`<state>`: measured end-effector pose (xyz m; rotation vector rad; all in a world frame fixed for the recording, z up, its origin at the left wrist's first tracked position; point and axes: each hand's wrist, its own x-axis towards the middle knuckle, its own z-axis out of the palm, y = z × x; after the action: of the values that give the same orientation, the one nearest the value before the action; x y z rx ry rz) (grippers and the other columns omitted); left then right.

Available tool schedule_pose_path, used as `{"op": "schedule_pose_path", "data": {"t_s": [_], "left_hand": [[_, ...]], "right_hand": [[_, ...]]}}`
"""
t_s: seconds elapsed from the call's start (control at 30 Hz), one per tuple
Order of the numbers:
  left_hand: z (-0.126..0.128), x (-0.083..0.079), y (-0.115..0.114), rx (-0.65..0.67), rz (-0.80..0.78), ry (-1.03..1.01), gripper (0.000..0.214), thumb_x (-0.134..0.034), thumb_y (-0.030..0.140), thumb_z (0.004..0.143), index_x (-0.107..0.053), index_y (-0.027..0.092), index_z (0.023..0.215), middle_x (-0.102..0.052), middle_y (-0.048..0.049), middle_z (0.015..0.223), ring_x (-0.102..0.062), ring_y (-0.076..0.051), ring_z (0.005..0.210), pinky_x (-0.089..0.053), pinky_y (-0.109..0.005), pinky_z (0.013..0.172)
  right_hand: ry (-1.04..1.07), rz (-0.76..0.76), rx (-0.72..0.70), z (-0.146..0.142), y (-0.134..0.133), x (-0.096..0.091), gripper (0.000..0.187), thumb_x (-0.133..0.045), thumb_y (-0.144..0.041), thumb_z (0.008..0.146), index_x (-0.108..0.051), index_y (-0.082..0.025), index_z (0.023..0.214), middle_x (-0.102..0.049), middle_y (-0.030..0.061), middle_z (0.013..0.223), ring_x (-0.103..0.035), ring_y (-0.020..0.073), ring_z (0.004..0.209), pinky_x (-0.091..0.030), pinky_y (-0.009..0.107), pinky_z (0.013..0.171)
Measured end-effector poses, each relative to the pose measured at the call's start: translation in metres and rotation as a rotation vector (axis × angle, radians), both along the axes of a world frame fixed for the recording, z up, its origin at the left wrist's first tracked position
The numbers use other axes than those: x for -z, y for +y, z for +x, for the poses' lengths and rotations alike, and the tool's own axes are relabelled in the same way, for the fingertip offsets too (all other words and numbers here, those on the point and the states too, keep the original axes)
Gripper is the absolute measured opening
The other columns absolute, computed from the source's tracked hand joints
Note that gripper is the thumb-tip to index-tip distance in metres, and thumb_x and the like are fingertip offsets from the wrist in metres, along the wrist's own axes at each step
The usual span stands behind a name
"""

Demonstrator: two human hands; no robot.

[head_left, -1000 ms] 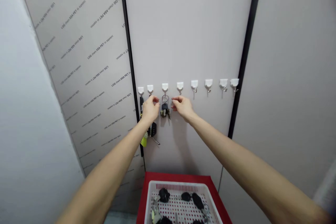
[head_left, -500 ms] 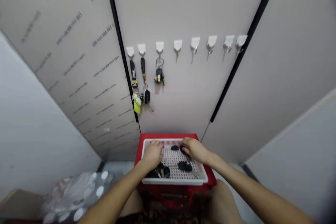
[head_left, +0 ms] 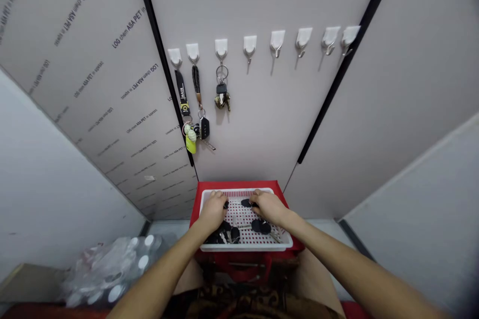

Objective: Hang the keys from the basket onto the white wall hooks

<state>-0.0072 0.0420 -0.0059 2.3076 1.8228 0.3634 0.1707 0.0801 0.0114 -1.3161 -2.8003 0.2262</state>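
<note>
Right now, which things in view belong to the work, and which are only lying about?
Likely in the work:
- left hand, right hand
- white basket
- keys in it
- red support beneath
- wall hooks
- hanging keys

Apparently just lying about:
- plastic-wrapped bottles
- brownish object

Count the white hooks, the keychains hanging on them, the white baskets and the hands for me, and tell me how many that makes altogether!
White hooks: 8
Hanging keychains: 3
White basket: 1
Hands: 2
Total: 14
</note>
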Motion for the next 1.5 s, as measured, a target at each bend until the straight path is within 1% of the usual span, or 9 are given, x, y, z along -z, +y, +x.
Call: {"op": "schedule_pose_path", "data": {"t_s": [0.2, 0.43, 0.63, 0.83, 1.0, 1.17, 1.3, 1.4, 1.5], "left_hand": [[0.001, -0.004, -0.001, -0.017, -0.036, -0.156, 0.023, -0.049, 0.019, 0.059, -0.050, 0.017, 0.082, -0.049, -0.0026, 0.086, -0.041, -0.015, 0.086, -0.032, -0.026, 0.076], [0.030, -0.038, 0.012, 0.039, -0.092, -0.753, 0.022, -0.040, 0.018, 0.066, -0.049, 0.016, 0.086, -0.055, -0.0026, 0.085, -0.048, -0.011, 0.078, -0.037, -0.023, 0.072], [0.044, -0.108, 0.046, -0.058, 0.043, -1.036, 0.022, -0.037, 0.018, 0.068, -0.046, 0.011, 0.087, -0.057, -0.0045, 0.076, -0.051, -0.010, 0.067, -0.041, -0.023, 0.064], [0.044, -0.199, 0.063, 0.063, 0.482, -0.688, 0.025, -0.040, 0.015, 0.066, -0.050, 0.016, 0.089, -0.053, -0.0047, 0.091, -0.048, -0.012, 0.081, -0.036, -0.027, 0.075], [0.048, -0.231, 0.077, 0.023, 0.611, -0.533, 0.034, -0.040, 0.014, 0.065, -0.045, 0.016, 0.098, -0.048, -0.0058, 0.100, -0.045, -0.014, 0.088, -0.033, -0.028, 0.080], [0.046, -0.224, 0.081, 0.012, 0.601, -0.437, 0.035, -0.040, 0.014, 0.065, -0.043, 0.013, 0.099, -0.047, -0.0078, 0.101, -0.043, -0.015, 0.090, -0.031, -0.028, 0.082], [0.032, -0.193, 0.067, 0.055, 0.556, -0.357, 0.034, -0.039, 0.012, 0.064, -0.043, 0.013, 0.097, -0.046, -0.0069, 0.101, -0.043, -0.014, 0.089, -0.032, -0.026, 0.081], [0.016, -0.152, 0.046, 0.091, 0.434, -0.301, 0.030, -0.038, 0.014, 0.065, -0.045, 0.015, 0.094, -0.048, -0.0049, 0.095, -0.045, -0.012, 0.084, -0.034, -0.024, 0.077], [0.001, -0.101, 0.020, 0.142, 0.244, -0.160, 0.026, -0.038, 0.016, 0.066, -0.047, 0.017, 0.091, -0.051, -0.0040, 0.089, -0.046, -0.013, 0.081, -0.035, -0.024, 0.073]], "right_hand": [[0.432, -0.152, 0.071, 0.002, 0.002, -0.005, 0.015, -0.040, -0.022, 0.066, -0.052, -0.015, 0.061, -0.051, 0.0022, 0.064, -0.045, 0.0100, 0.061, -0.033, 0.020, 0.056], [0.826, -0.436, 0.098, -0.007, 0.008, -0.038, 0.016, -0.039, -0.025, 0.066, -0.050, -0.014, 0.060, -0.047, -0.0027, 0.050, -0.041, 0.0069, 0.046, -0.034, 0.019, 0.046], [1.078, -0.277, 0.204, -0.014, 0.040, -0.117, 0.015, -0.045, -0.027, 0.060, -0.049, -0.013, 0.056, -0.042, -0.0051, 0.044, -0.037, 0.0051, 0.041, -0.033, 0.018, 0.042], [1.431, -0.121, 0.193, -0.028, 0.079, -0.213, 0.011, -0.048, -0.024, 0.057, -0.048, -0.013, 0.057, -0.045, -0.0055, 0.044, -0.041, 0.0047, 0.041, -0.038, 0.018, 0.042], [1.487, 0.016, 0.270, -0.044, 0.097, -0.254, 0.006, -0.047, -0.018, 0.058, -0.047, -0.014, 0.054, -0.044, -0.0053, 0.042, -0.044, 0.0059, 0.040, -0.040, 0.018, 0.040], [1.390, 0.019, 0.397, -0.052, 0.108, -0.253, 0.008, -0.044, -0.013, 0.060, -0.046, -0.014, 0.053, -0.045, -0.0032, 0.041, -0.047, 0.0081, 0.040, -0.041, 0.021, 0.039], [1.305, 0.139, 0.370, -0.043, 0.111, -0.235, 0.013, -0.042, -0.012, 0.060, -0.052, -0.012, 0.069, -0.051, -0.0005, 0.054, -0.048, 0.0074, 0.045, -0.041, 0.022, 0.045], [1.229, 0.303, 0.350, -0.032, 0.099, -0.198, 0.022, -0.042, -0.016, 0.061, -0.053, -0.014, 0.080, -0.054, 0.0009, 0.065, -0.049, 0.0070, 0.051, -0.040, 0.022, 0.053], [0.996, 0.200, 0.262, -0.027, 0.067, -0.137, 0.022, -0.041, -0.017, 0.062, -0.054, -0.014, 0.079, -0.056, 0.0013, 0.065, -0.048, 0.0076, 0.053, -0.038, 0.022, 0.056]]}}
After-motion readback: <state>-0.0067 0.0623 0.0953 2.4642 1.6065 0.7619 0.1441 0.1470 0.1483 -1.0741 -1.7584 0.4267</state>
